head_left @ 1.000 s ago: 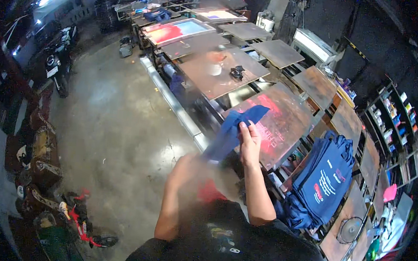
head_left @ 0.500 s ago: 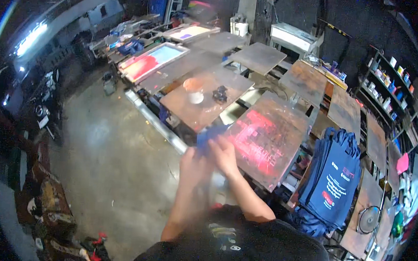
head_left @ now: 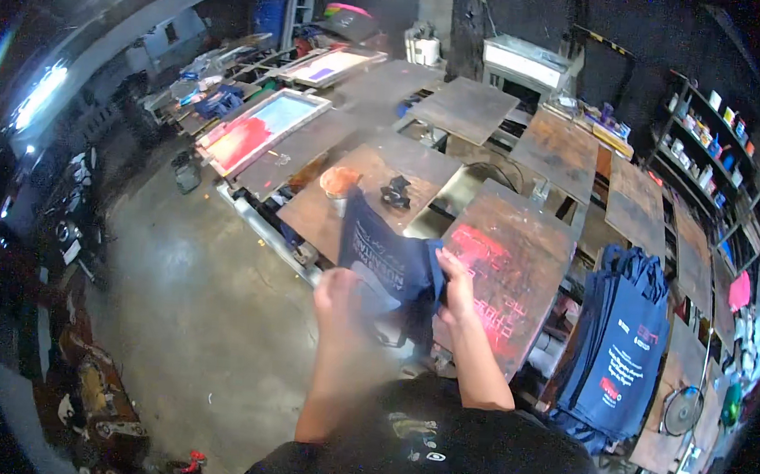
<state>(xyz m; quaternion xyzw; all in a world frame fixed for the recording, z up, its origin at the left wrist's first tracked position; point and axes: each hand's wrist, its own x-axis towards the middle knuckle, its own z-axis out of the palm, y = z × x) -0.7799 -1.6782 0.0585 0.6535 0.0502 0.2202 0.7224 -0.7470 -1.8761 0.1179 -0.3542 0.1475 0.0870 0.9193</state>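
Observation:
A navy fabric bag with pale lettering (head_left: 383,250) is stretched between my two hands, its top corner standing up over a wooden platen. My right hand (head_left: 454,286) is closed on the bag's right side. My left hand (head_left: 336,296) is closed at the bag's lower left edge, partly blurred. Behind the bag, a round pot with orange on top (head_left: 338,181) and a black object (head_left: 396,191) rest on the platen. Right of my hands is a pink-stained platen (head_left: 510,272), and beyond it a pile of navy printed bags (head_left: 610,350).
Framed printing screens (head_left: 264,132) and more brown platens (head_left: 464,111) run back along the rig. A metal rail (head_left: 262,229) borders it above the concrete floor (head_left: 174,284). Shelves of bottles (head_left: 704,145) stand at the right, dark motorbikes (head_left: 73,216) at the left.
The bag, earlier gathered up, now hangs opened out with lettering showing. My hands dipped and drew together, then parted slightly. My view has shifted, with the bag pile lying further right.

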